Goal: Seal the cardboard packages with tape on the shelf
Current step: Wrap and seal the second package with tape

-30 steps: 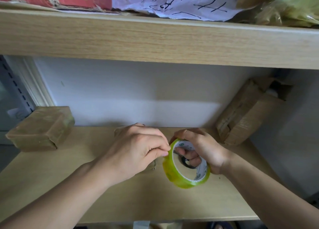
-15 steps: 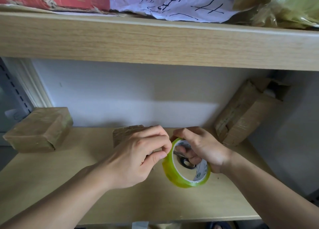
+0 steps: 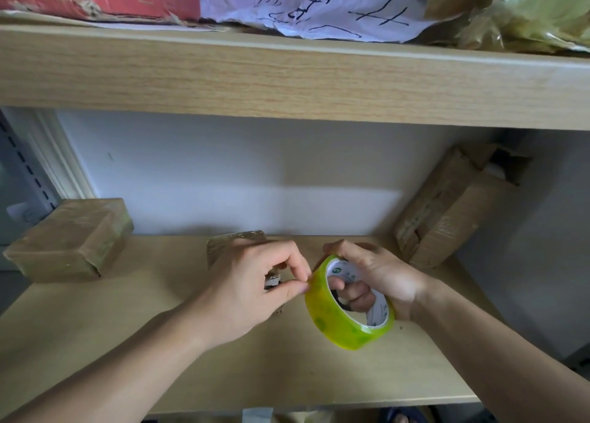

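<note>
The right hand (image 3: 380, 282) grips the tape roll (image 3: 348, 307) through its core. The left hand (image 3: 255, 288) pinches at the rim's left edge, directly above the small package (image 3: 236, 247) on the shelf (image 3: 159, 343).

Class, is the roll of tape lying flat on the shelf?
No, the right hand grips the tape roll through its core, on edge.
</note>
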Demonstrator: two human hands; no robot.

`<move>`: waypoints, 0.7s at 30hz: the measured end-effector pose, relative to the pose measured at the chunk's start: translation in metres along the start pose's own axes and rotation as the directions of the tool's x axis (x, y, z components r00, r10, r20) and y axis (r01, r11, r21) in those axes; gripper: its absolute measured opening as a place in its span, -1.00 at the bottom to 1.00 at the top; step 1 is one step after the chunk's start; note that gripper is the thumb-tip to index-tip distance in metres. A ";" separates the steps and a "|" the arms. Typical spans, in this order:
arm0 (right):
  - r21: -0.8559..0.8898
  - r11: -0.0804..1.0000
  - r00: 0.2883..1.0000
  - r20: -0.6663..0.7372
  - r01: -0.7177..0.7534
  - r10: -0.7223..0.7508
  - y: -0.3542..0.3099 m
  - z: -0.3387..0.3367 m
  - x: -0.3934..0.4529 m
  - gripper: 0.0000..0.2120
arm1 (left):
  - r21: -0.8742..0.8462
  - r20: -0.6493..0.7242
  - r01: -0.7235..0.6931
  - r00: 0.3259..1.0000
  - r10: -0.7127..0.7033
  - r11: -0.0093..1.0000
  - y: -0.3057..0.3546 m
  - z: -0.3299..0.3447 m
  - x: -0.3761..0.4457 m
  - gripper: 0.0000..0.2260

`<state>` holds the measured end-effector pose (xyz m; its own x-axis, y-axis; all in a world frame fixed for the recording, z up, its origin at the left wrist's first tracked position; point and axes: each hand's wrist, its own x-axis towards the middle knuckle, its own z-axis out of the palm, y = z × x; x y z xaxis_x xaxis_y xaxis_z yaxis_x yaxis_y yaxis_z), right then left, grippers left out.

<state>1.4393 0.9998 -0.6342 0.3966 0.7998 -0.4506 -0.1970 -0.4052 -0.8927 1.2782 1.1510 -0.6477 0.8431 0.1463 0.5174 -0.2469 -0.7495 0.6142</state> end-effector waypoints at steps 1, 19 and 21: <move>-0.002 1.000 1.000 -0.002 0.001 -0.001 0.001 0.000 0.001 -0.59 | 0.006 0.002 0.021 1.000 -0.021 1.000 -0.001 0.000 0.000 -0.92; 0.204 0.970 0.960 -0.270 0.131 -0.073 0.014 -0.019 0.013 -0.59 | 0.119 0.067 0.252 0.963 -0.261 0.960 -0.002 -0.003 0.001 -0.82; 0.215 0.966 0.970 -0.224 0.142 -0.093 0.015 -0.019 0.012 -0.59 | 0.077 0.035 0.270 0.961 -0.273 0.960 -0.003 0.000 0.001 -0.88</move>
<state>1.4580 0.9946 -0.6530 0.6036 0.7147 -0.3534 -0.3266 -0.1827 -0.9273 1.2795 1.1534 -0.6483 0.8946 0.3227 0.3090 0.0272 -0.7296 0.6833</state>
